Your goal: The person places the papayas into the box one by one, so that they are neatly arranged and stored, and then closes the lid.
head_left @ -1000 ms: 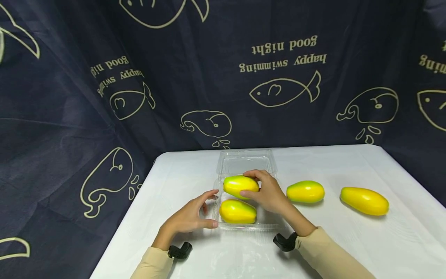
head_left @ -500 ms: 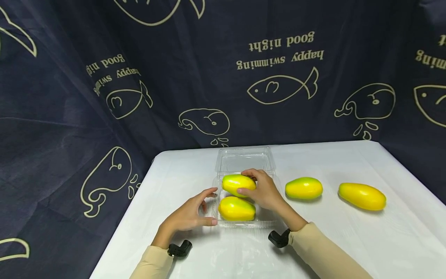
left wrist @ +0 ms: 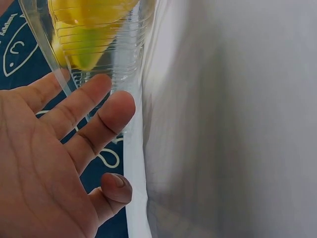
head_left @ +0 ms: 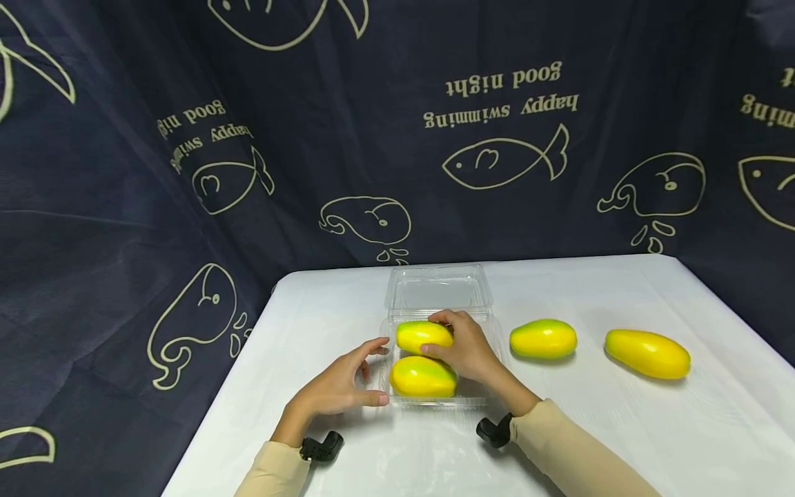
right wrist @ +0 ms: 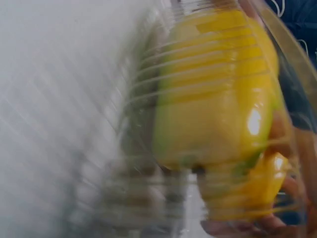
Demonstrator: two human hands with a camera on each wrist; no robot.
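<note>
In the head view, my right hand grips a yellow-green papaya by its right end, thumb in front and fingers behind. This papaya sits low in the back half of a clear plastic clamshell box. A second papaya lies right in front of it, in the same box. My left hand is at the box's left side, fingers spread and relaxed. In the left wrist view its fingertips come right at the ribbed clear wall. The right wrist view looks through the box wall at the front papaya.
The box's lid is folded back flat behind it. To the right on the white table lie a shorter papaya and a longer papaya. A dark printed curtain hangs behind and to the left.
My right hand has lowered the rear papaya further into the box, and it now sits behind the front one. The left hand has stayed in place.
</note>
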